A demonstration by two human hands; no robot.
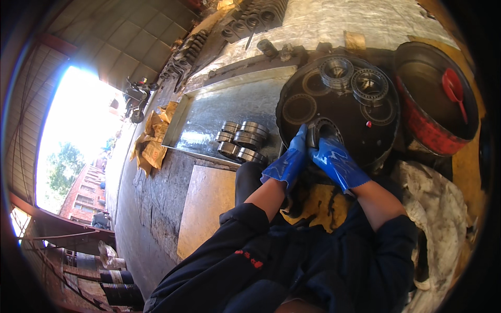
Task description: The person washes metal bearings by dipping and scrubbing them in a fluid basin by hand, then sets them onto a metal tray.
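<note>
Both hands wear blue rubber gloves and meet at the near edge of a dark, greasy round tabletop (355, 138). My left hand (293, 156) is closed on the left side of a roller bearing (327, 127), which stands tilted. My right hand (336, 163) grips the same bearing from its right and near side. The gloves hide its lower part. Two more bearings, one at the back (336, 71) and one to its right (370, 85), lie on the tabletop. Round ring marks show in the grease, and a small red piece (369, 124) lies right of my hands.
Left of the round top, a shallow metal tray (201, 115) holds several shiny bearings (249, 136). At the right stands a red basin (428, 130) with dark liquid and a red scoop (453, 86). Crumpled brown paper (152, 143) lies left of the tray; dirty cloth (436, 219) hangs near my right arm.
</note>
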